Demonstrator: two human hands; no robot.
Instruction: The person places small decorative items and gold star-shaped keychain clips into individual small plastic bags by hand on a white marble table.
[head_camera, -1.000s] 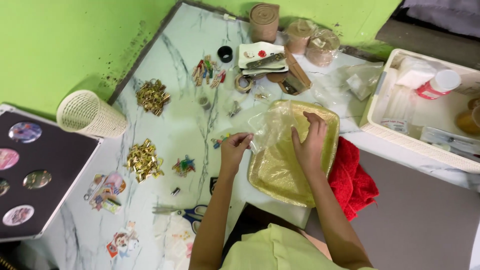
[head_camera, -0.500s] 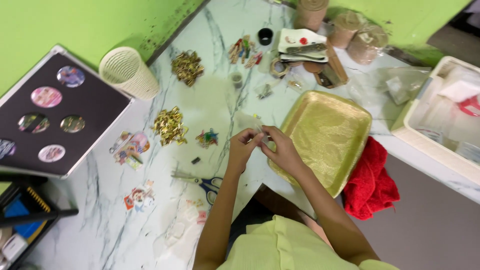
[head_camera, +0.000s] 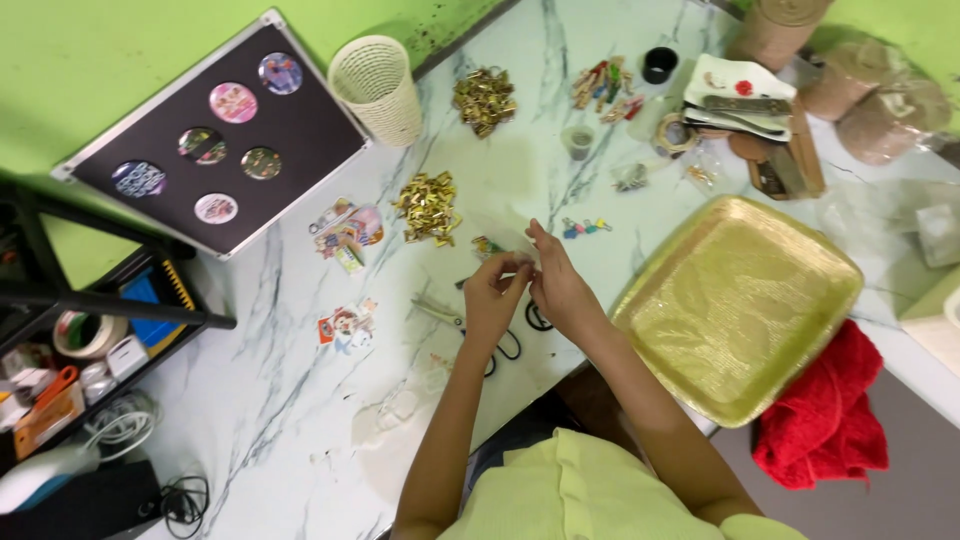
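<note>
Fingertips of the left hand (head_camera: 492, 296) and right hand (head_camera: 556, 284) are pinched together on something too small to identify, above the marble table (head_camera: 300, 400), over the scissors (head_camera: 470, 325), beside the gold tray (head_camera: 738, 300).

Your left hand (head_camera: 495, 300) and right hand (head_camera: 558, 290) are off the gold tray (head_camera: 740, 300) now; a second ago both lay flat on the clear plastic over it. They meet over the marble table (head_camera: 300, 330) just left of the tray, fingertips pinched together on something too small to tell. The plastic sheet no longer covers the tray. Your head has turned left, bringing the black board (head_camera: 215, 130) with round badges fully into view.
</note>
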